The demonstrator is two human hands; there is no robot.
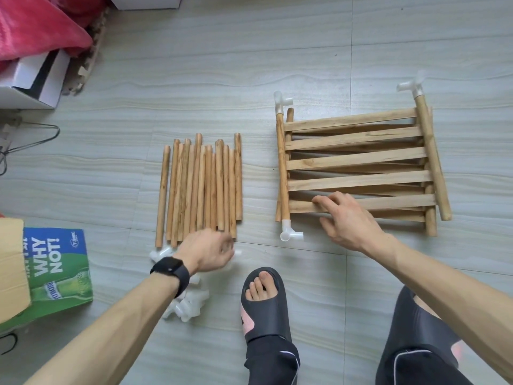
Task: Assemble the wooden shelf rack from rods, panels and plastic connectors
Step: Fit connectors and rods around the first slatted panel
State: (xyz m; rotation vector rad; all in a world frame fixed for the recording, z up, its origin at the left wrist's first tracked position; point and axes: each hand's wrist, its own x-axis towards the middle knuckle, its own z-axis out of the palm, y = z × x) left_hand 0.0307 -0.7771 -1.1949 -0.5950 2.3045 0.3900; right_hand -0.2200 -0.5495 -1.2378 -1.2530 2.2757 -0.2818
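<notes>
Slipper (263,315), left hand (209,252) blurred over connectors (191,304), grip unclear, right hand (347,222) loose on panels (358,159), green carton (59,270)

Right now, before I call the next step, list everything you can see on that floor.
Loose wooden rods: a dozen or more, tan, side by side, centre floor.
Slatted panels: stacked, count unclear, tan, right.
Fitted connectors: three visible, white, panel-stack corners.
Loose connectors: pile, white, at rods' near ends.
Carton: one, green, left.
Wire hanger: one, dark, far left.
Cloth: one, pink, top left.
Slipper: one, black, bottom centre.
Left hand: over loose connectors, blurred; black watch.
Right hand: fingers touching nearest slat.
</notes>
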